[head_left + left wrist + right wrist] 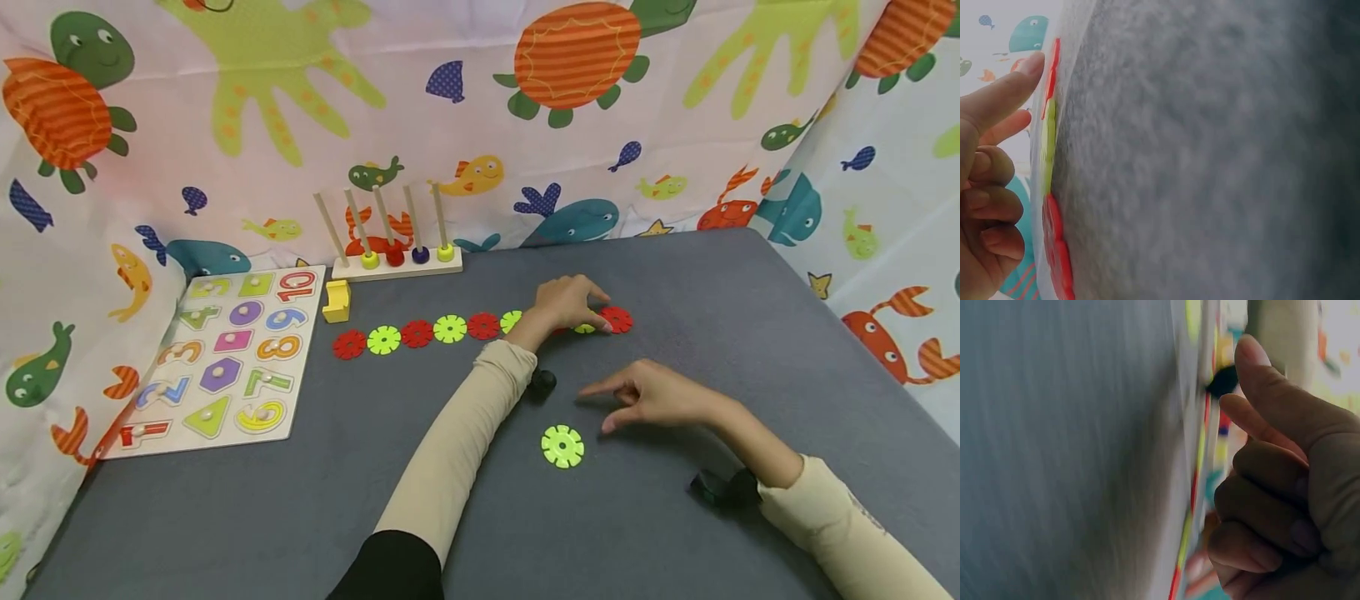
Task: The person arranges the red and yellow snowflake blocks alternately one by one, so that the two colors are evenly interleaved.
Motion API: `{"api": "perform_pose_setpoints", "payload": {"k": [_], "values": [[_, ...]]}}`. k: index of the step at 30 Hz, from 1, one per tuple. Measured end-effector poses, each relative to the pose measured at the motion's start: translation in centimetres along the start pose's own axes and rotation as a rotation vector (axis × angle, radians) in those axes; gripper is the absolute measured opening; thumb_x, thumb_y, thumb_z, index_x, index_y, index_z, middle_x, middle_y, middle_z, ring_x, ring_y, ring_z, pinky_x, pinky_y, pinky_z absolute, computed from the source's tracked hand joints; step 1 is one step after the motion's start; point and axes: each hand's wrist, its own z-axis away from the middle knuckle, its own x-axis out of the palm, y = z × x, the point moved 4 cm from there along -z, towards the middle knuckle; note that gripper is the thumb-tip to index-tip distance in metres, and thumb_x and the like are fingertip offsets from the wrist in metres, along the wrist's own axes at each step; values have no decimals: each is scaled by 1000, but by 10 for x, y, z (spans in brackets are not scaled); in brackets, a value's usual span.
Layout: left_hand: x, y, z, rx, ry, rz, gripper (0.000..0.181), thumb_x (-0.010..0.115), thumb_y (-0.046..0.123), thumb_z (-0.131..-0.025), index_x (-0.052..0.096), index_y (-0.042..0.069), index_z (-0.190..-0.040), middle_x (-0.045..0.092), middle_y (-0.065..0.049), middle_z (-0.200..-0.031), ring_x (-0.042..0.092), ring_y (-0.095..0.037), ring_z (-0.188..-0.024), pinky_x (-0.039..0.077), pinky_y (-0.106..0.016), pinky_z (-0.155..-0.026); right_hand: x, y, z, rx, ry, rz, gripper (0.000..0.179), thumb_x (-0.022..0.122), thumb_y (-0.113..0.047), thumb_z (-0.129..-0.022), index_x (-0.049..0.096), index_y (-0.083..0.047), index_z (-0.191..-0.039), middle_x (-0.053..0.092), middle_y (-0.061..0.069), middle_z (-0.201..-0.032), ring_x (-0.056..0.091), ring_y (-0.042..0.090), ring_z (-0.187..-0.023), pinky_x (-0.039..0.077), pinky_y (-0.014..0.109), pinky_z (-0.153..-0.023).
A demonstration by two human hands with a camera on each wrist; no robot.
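My left hand (564, 304) is over the right part of a row of red and yellow-green notched plastic discs. Its thumb tip is at the left edge of the end red disc (617, 320); whether they touch I cannot tell. In the left wrist view, thumb (1007, 94) and index finger stand apart beside the discs, the other fingers curled. My right hand (660, 396) hovers, holding nothing, index finger and thumb extended and the rest curled. Nearest to it, a loose yellow-green disc (562, 447) lies on the table. The left hand hides part of the row.
A number-and-shape puzzle board (225, 358) lies on the left of the grey table (337, 500). Behind the row stands a wooden peg stand (412, 268) with coloured rings, and beside it a yellow block (337, 301). A patterned curtain (465, 125) borders the table's back.
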Motion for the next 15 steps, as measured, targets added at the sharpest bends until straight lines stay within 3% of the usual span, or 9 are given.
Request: {"api": "perform_pose_setpoints", "payload": {"k": [6,15], "values": [[3,2,0,-33,-2,-15,47,72,51,-71,62,40,-116,55,12,-129,56,-13,-105,42,-29,-75,33,-28,-4,-81,-99,16,59,73,-43,-71,58,-26,-125,29,-16,-54,23,-5,-46,21,15,-44],[5,3,-3,-65,2,-12,46,73,51,-70,63,41,-114,56,12,-128,56,-14,-106,42,-31,-80,43,-26,-12,-86,-137,65,67,75,-44,-67,54,-30,-129,33,-16,-52,25,-5,-46,21,15,-44]]}}
